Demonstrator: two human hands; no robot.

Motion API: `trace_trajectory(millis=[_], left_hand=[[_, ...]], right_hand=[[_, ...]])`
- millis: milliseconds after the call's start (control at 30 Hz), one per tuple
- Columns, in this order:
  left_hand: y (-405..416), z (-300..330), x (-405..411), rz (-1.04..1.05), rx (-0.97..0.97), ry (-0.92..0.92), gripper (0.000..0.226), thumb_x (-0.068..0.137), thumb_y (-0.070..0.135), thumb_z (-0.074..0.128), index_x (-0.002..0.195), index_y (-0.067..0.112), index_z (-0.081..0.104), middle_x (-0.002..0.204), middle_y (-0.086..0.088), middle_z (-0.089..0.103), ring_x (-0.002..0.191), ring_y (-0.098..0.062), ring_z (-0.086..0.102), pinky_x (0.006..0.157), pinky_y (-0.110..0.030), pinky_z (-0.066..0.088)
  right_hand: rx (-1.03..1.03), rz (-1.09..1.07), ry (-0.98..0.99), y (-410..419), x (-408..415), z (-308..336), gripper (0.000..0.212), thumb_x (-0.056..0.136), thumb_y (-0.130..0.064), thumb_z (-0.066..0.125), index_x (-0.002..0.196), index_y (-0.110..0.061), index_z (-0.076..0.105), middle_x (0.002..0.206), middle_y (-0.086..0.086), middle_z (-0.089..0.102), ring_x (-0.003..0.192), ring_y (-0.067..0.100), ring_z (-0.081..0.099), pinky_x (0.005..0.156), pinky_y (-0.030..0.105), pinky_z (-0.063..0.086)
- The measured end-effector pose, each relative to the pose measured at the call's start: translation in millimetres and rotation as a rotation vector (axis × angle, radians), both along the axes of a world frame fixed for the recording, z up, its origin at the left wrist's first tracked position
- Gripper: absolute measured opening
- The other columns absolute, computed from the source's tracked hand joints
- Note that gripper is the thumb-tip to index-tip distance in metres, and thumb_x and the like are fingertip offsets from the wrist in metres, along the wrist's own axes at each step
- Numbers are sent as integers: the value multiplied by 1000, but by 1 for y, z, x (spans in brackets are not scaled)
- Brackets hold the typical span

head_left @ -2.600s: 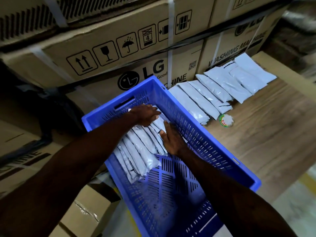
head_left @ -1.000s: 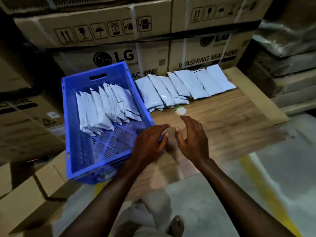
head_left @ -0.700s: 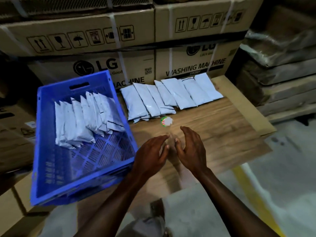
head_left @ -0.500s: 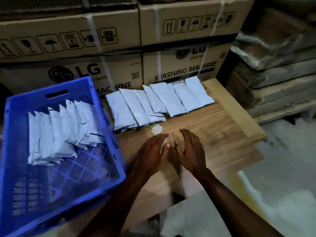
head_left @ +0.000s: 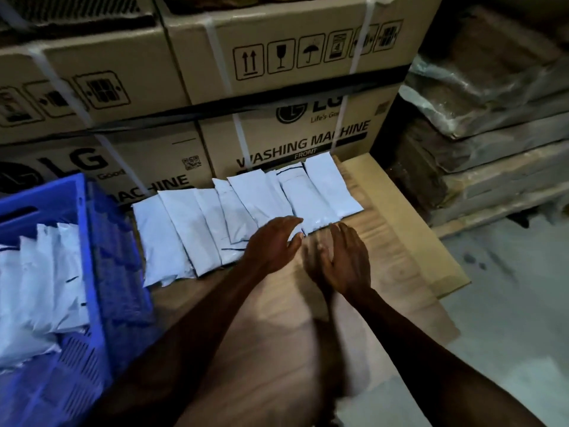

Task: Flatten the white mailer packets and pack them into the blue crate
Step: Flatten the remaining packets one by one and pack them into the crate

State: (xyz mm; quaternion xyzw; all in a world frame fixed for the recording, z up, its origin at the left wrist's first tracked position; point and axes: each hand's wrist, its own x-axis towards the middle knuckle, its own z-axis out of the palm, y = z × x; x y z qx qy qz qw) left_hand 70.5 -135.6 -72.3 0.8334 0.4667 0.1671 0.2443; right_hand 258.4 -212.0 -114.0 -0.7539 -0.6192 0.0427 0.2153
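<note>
Several flat white mailer packets point(head_left: 246, 208) overlap in a row.

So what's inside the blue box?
The blue crate holds white mailer packets, overlapping in a row that leans toward its far end. Bare slotted floor shows in front of them. The frame edge cuts off the crate's left part, so the full count is hidden.

Dim light here, a storeroom corner. Stacked cardboard washing-machine cartons point(head_left: 295, 87), strapped with white bands, form the back wall, handling symbols printed on them. A wood-grain tabletop point(head_left: 397, 251) sits against the cartons. To the right, plastic-wrapped slabs point(head_left: 492, 118) pile up, and grey concrete floor point(head_left: 508, 303) spreads below.
</note>
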Motion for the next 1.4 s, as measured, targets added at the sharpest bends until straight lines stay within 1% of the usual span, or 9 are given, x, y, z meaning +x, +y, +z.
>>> trace_trajectory(millis=[333, 500, 600, 733, 867, 967, 1067, 1233, 1400], left_hand=[[173, -32, 67, -315, 5, 519, 50, 110, 28, 33, 159, 24, 27, 167, -5, 22, 153, -27, 19, 124, -40, 17], [231, -53, 70, -505, 92, 756, 66, 103, 12, 42, 161, 29, 15, 169, -9, 9, 154, -36, 10, 123, -46, 20], [245, -54, 74, -520, 70, 725, 54, 105, 24, 40, 158, 33, 29, 168, -7, 19, 154, -34, 14, 121, -46, 22], [264, -74, 67, -609, 268, 518, 42, 97, 40, 42, 130, 27, 66, 140, -9, 58, 135, -43, 46, 104, -57, 45], [260, -80, 60, -537, 363, 369, 28, 97, 41, 52, 114, 29, 71, 132, -4, 63, 131, -36, 52, 105, -54, 45], [245, -53, 65, -495, 379, 256, 34, 93, 43, 50, 100, 24, 77, 127, -5, 67, 130, -31, 46, 100, -45, 43], [231, -34, 67, -465, 347, 208, 35, 95, 43, 48, 104, 25, 77, 131, -2, 66, 134, -28, 42, 101, -49, 39], [188, -15, 59, -373, 315, 124, 39, 99, 44, 42, 110, 27, 75, 132, 3, 66, 141, -29, 42, 115, -54, 28], [107, -6, 38, -191, 333, -22, 36, 100, 42, 46, 110, 24, 75, 122, 4, 71, 130, -28, 54, 113, -58, 27]], right_hand=[[-255, 87, -3, 105, 10, -43, 66, 101, -47, 29, 153, -10, 42, 159, 20, 41, 145, 41, 40, 111, 63, 35], [-314, 157, -23, 139, 0, -59, 75, 99, -51, 11, 161, -11, 26, 166, 23, 24, 152, 43, 26, 118, 60, 26], [-311, 133, -54, 145, -3, -70, 70, 98, -44, 21, 158, -10, 35, 163, 23, 32, 148, 43, 35, 114, 61, 35], [-220, 139, 7, 146, 2, -74, 60, 101, -35, 27, 149, -6, 49, 156, 25, 43, 140, 45, 46, 106, 61, 44], [-63, 142, 67, 141, 7, -78, 54, 110, -31, 22, 142, -1, 55, 149, 30, 49, 136, 46, 51, 104, 61, 47], [51, 203, 55, 135, 20, -78, 44, 105, -20, 43, 143, -1, 52, 151, 30, 45, 140, 45, 46, 107, 60, 46], [158, 271, 55, 124, 38, -65, 45, 102, -14, 53, 144, 1, 52, 156, 30, 39, 145, 45, 39, 113, 59, 39], [187, 386, -58, 97, 66, -28, 44, 104, -19, 50, 142, 1, 55, 158, 30, 36, 146, 47, 37, 116, 58, 35], [175, 419, -259, 50, 70, 0, 49, 101, -27, 50, 145, -7, 54, 160, 21, 38, 148, 38, 37, 116, 62, 30]])
